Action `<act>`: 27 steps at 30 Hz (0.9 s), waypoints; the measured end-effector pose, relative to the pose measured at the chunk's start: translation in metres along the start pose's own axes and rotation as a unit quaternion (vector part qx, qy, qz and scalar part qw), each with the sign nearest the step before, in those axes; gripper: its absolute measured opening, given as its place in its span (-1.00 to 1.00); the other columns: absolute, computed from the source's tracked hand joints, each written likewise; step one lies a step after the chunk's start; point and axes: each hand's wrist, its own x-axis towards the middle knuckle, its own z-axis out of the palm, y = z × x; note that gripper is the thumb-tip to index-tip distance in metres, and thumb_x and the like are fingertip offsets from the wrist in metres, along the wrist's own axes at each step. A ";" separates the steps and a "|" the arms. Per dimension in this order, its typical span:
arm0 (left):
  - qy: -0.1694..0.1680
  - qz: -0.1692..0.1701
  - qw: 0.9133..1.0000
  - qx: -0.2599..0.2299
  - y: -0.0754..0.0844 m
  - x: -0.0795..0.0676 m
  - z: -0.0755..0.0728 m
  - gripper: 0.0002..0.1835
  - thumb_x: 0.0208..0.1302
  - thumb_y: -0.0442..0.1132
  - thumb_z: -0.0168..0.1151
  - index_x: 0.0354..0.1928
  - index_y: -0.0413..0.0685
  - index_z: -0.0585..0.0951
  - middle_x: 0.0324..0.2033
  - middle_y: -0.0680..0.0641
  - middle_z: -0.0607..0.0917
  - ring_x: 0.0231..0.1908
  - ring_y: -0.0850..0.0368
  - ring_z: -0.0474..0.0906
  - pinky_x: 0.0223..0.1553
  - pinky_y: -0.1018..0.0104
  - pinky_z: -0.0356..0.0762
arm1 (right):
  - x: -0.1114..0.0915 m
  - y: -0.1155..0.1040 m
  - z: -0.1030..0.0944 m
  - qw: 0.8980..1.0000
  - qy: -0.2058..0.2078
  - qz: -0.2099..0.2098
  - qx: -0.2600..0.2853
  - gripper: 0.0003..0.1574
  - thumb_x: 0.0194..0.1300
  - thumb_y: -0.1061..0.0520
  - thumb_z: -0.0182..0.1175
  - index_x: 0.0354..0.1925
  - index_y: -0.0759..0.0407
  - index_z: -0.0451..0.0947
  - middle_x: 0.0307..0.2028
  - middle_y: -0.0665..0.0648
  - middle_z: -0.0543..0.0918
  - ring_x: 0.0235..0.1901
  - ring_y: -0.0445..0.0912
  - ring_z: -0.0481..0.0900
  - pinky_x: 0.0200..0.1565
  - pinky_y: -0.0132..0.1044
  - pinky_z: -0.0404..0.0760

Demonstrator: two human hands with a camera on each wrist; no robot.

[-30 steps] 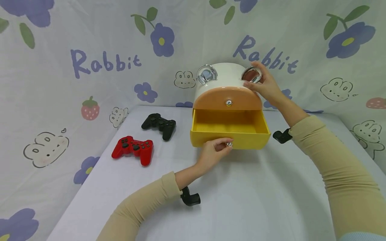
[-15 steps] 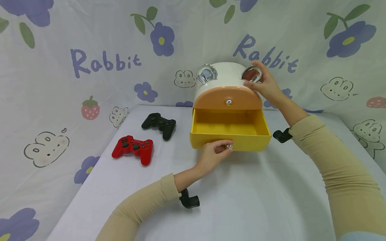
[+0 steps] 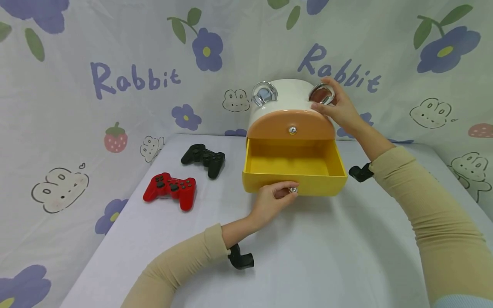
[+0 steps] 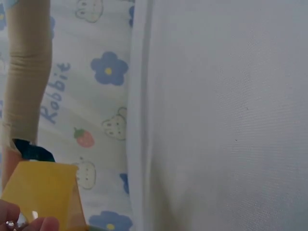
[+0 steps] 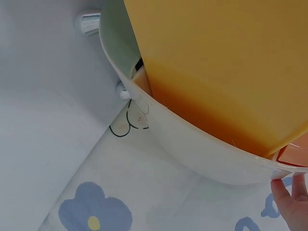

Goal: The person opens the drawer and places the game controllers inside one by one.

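A white storage box [image 3: 293, 92] with an orange upper front [image 3: 269, 125] stands at the back of the table, and its yellow drawer [image 3: 321, 185] is pulled out with nothing in it. My left hand [image 3: 268, 203] pinches the drawer's silver knob [image 3: 293, 190] between thumb and fingers. At the box's upper right, my right hand [image 3: 340, 109] grips around a chrome ring [image 3: 316, 89]. In the right wrist view, the fingertips [image 5: 279, 186] touch the white shell's edge beside the yellow drawer. The left wrist view catches only the left fingertips at the knob, low in the corner.
Left of the box lie a black game controller [image 3: 204, 160] and a red game controller [image 3: 170, 189] on the white tabletop [image 3: 327, 256]. A second chrome ring [image 3: 274, 90] sits on the box's upper left. A patterned curtain [image 3: 135, 42] hangs close behind.
My left hand has drawn the drawer slightly further out, toward me. My right hand stays in place on the box, and the controllers have not moved.
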 end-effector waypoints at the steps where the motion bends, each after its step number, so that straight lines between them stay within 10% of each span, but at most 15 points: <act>1: 0.001 0.002 1.000 0.001 -0.001 0.000 0.000 -0.74 0.18 -0.29 0.23 -0.08 -0.17 0.63 -0.31 -0.15 0.69 -0.39 0.28 0.56 -0.31 0.51 0.54 | 0.000 0.000 0.000 1.000 0.000 0.000 0.000 -0.08 0.18 0.02 0.23 0.38 -0.12 -0.02 0.34 0.06 0.08 -0.38 -0.16 0.21 -0.28 -0.56 0.41; 27: -0.014 -0.028 0.999 -0.009 0.031 -0.015 -0.003 -0.74 0.19 -0.38 0.18 -0.06 -0.31 0.60 -0.26 -0.24 0.67 -0.35 0.21 0.56 -0.30 0.56 0.51 | -0.001 0.001 0.000 1.000 0.005 -0.007 -0.012 -0.08 0.16 -0.02 0.23 0.37 -0.18 -0.01 0.35 0.02 0.07 -0.35 -0.15 0.23 -0.21 -0.56 0.41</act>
